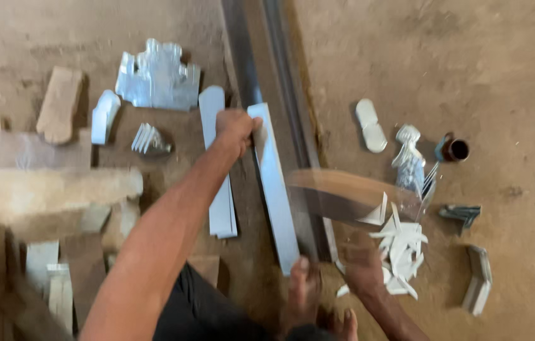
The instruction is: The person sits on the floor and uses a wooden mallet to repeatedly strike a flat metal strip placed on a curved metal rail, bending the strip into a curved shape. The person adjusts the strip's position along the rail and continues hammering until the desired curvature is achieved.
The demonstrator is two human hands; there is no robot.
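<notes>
My left hand (236, 129) grips the upper end of a long, narrow shiny metal strip (275, 196) that lies along a dark metal rail (252, 57) on the dirt floor. My right hand (363, 265) is closed on a wooden stick-like tool (343, 196), which is motion-blurred and stretches to the right above the rail. My bare foot (302, 290) rests at the strip's lower end. A second metal strip (222, 202) lies parallel, just left of my left forearm.
Cut sheet-metal shapes (157, 79) lie at the top left, with wooden blocks (53, 189) further left. To the right are pale triangular offcuts (400, 243), an oval metal piece (370, 125), a small dark cup (454, 149) and folded metal pieces (479, 281).
</notes>
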